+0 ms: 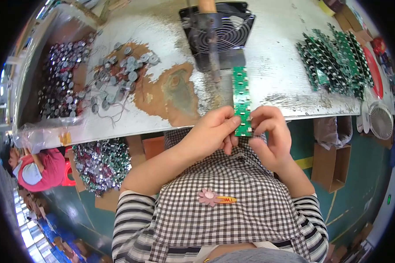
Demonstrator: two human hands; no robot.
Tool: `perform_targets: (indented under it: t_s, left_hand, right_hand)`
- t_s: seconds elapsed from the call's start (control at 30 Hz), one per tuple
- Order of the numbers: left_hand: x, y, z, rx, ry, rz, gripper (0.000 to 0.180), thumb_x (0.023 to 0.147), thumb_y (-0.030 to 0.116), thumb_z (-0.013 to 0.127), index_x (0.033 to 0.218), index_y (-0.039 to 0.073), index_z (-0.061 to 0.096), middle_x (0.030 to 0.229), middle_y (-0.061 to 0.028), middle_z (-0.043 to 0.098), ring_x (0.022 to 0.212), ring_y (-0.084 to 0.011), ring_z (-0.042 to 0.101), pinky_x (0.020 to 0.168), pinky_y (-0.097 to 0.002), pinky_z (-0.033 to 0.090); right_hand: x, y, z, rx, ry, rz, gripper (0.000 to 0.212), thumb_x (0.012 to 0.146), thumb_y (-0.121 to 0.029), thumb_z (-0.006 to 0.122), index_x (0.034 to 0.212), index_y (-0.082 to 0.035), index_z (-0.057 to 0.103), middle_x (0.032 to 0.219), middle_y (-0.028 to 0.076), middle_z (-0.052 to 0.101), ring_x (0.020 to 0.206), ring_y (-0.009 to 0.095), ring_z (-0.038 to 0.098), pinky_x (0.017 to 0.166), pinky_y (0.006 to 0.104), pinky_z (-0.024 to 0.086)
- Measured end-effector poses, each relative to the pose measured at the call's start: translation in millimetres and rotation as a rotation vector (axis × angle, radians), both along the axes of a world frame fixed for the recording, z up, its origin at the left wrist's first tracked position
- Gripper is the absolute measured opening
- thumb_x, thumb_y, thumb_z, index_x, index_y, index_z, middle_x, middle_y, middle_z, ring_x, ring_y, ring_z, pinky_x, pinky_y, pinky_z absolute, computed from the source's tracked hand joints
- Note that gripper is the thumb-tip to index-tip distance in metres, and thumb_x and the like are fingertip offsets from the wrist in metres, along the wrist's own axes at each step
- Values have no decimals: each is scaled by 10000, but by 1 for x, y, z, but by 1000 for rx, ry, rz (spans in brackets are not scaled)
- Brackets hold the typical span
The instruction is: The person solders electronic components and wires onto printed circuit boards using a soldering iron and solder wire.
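A long green circuit board strip with small pale parts along it stands over the table's front edge. My left hand grips its lower left side, thumb lying across the board's face. Beside the lower right edge is my right hand, its fingers curled and a gap between thumb and fingertips. Whether those fingertips touch the board is hard to make out. Behind the board's far end sit a soldering iron with a wooden handle, pointing down, and a black fan with a wire guard.
Small round motors with wires lie on the worn left tabletop, beside a box of more. Stacked green boards lie at right, near a small white fan. Below are a box of metallic parts, a cardboard box and another person.
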State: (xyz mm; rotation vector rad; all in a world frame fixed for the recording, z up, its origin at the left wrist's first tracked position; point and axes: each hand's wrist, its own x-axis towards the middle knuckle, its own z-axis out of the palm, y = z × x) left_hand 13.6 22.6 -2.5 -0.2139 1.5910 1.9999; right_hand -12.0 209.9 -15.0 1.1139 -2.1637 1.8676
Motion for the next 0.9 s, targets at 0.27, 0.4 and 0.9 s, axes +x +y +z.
perform_targets:
  t_s: [0.27, 0.4, 0.9]
  left_hand:
    - [7, -20, -1, 42, -12, -60, 224, 957, 250, 489, 930, 29, 515, 656, -65, 584, 438, -96, 525, 408, -209, 398]
    - [22, -44, 23, -343, 440, 409, 221, 856, 145, 647, 1007, 6, 564, 741, -49, 605, 550, -79, 553, 483, -223, 434]
    - [-10, -230, 14, -753, 757, 1124, 157, 869, 130, 661, 869, -27, 659, 793, 3, 610, 673, -79, 527, 610, -221, 442]
  right_hand:
    - [1, -9, -6, -48, -288, 162, 60, 890, 4, 492, 837, 7, 521, 955, 138, 596, 811, 158, 531, 728, 261, 425]
    - [-5, -7, -14, -217, -450, 129, 75, 908, -30, 531, 863, 27, 549, 919, 138, 631, 819, 159, 549, 750, 267, 437]
    - [-32, -22, -18, -137, -285, -110, 54, 912, -15, 526, 877, 26, 529, 1022, 154, 619, 855, 138, 531, 801, 261, 417]
